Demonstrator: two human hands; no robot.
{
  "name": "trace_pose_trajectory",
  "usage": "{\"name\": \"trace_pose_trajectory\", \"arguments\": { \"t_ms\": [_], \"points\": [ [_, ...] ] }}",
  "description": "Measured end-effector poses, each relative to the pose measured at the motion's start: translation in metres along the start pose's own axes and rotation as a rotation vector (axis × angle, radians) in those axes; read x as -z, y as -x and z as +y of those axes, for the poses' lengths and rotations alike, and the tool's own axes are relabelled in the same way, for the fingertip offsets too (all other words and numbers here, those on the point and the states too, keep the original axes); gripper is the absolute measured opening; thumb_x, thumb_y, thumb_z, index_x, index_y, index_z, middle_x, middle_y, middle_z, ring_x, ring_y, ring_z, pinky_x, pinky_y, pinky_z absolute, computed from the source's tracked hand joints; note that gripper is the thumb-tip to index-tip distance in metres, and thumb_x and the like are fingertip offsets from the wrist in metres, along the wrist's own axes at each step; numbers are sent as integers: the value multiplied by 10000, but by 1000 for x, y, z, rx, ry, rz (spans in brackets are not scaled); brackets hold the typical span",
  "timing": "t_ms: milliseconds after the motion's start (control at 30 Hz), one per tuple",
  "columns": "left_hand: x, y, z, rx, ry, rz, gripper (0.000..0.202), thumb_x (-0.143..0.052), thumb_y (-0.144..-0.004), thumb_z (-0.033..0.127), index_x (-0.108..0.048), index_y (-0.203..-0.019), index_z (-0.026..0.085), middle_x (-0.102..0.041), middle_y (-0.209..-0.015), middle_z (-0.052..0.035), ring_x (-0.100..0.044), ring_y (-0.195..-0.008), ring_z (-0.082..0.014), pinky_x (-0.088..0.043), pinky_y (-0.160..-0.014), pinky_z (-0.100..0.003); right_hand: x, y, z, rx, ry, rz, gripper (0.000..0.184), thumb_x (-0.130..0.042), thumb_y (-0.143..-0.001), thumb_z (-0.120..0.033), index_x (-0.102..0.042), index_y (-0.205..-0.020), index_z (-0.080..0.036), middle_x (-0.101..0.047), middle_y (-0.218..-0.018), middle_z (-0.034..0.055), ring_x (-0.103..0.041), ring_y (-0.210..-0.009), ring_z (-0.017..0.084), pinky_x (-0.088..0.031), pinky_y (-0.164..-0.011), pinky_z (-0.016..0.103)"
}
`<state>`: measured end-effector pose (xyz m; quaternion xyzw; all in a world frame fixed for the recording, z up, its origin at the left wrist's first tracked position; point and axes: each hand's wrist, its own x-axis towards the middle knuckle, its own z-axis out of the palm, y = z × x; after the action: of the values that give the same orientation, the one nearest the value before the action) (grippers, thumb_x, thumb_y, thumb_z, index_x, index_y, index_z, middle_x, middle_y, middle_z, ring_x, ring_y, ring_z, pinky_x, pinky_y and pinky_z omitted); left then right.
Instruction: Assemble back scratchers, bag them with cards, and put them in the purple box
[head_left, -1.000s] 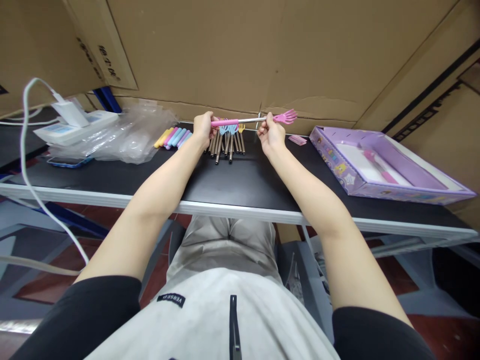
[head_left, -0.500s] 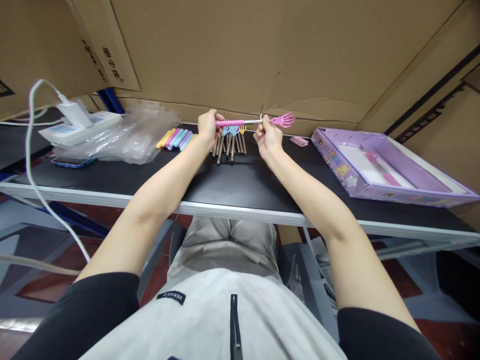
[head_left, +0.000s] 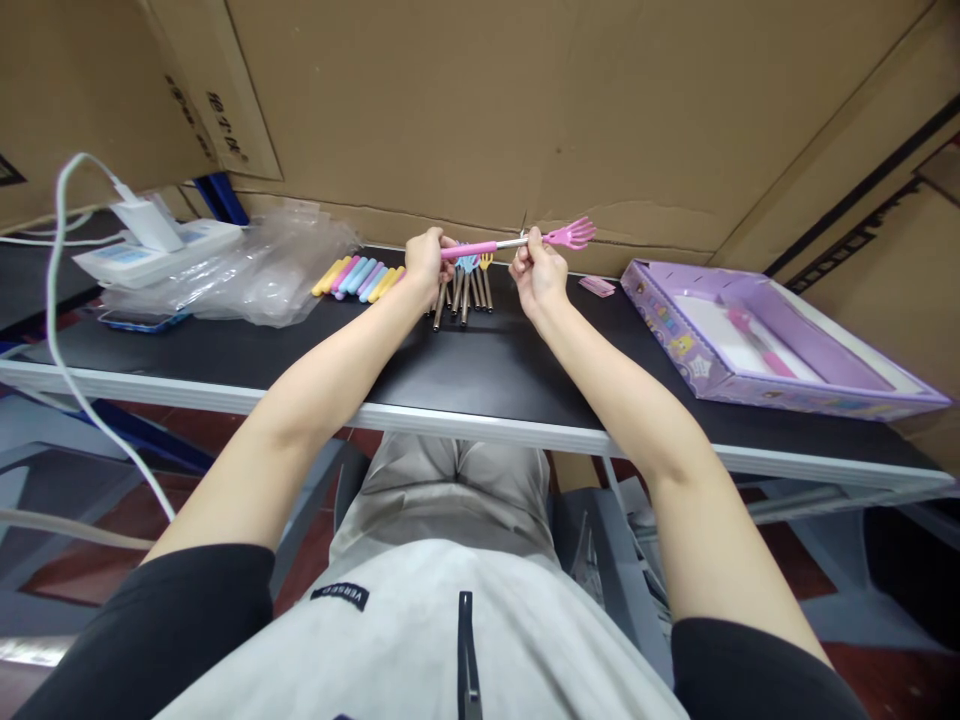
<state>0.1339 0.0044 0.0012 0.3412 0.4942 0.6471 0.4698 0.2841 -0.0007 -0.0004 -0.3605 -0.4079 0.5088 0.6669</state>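
Note:
A pink back scratcher (head_left: 471,249) with a claw-shaped head spans my two hands, tilted slightly up to the right. My left hand (head_left: 426,258) is closed around its pink handle. With thumb and fingers, my right hand (head_left: 540,276) pinches the silver rod just below the claw. Beneath the scratcher lie several metal rods with blue and yellow claws (head_left: 466,290), partly hidden by my left hand. Left of that hand is a row of yellow, pink, blue and purple handles (head_left: 361,278).
A purple open box (head_left: 825,395) with a pink scratcher inside stands at the right. Small pink pieces (head_left: 597,286) lie near it. Clear plastic bags (head_left: 270,265), a phone (head_left: 142,322) and a white power strip (head_left: 161,255) with cable occupy the left. Cardboard (head_left: 480,110) walls the back.
My left hand has shifted slightly right with the handle, and a little less silver rod shows. The claw end sits slightly higher and further right.

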Motion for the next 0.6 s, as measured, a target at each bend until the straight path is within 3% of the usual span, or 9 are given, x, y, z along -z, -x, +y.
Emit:
{"name": "trace_pose_trajectory", "arguments": {
  "t_ms": [200,333,467,600],
  "points": [
    [7,-4,-4,-13,-88,-53,304,-500,-1014,198,-484,-711,209,-475,-517,30,-372,-402,-75,-238,-418,-191,-1,-1,-5,-1,60,-30,533,-790,-1002,-473,-373,-769,-238,-369,-610,-120,-412,-506,34,-366,-509,150],
    [8,-2,-5,-30,-179,-133,263,-513,-993,182,-528,-731,193,-472,-501,31,-358,-404,-78,-213,-426,-191,2,-3,-9,-28,22,24,452,-668,-1094,-428,-400,-790,-228,-398,-611,-113,-398,-493,23,-334,-490,141],
    [6,9,-2,-10,-357,-301,370,-480,-1018,145,-548,-654,169,-363,-451,51,-253,-363,-58,-149,-410,-209,12,-14,-10,-8,80,62,400,-606,-1117,-493,-516,-860,-200,-443,-644,-95,-451,-517,31,-395,-530,151],
    [3,24,-1,-56,-533,-506,463,-464,-1109,220,-602,-671,158,-394,-468,48,-278,-350,-58,-177,-407,-217,19,-21,-13,-23,119,68,385,-616,-1113,-485,-556,-874,-188,-454,-641,-94,-445,-518,35,-411,-546,159]
  ]
}}
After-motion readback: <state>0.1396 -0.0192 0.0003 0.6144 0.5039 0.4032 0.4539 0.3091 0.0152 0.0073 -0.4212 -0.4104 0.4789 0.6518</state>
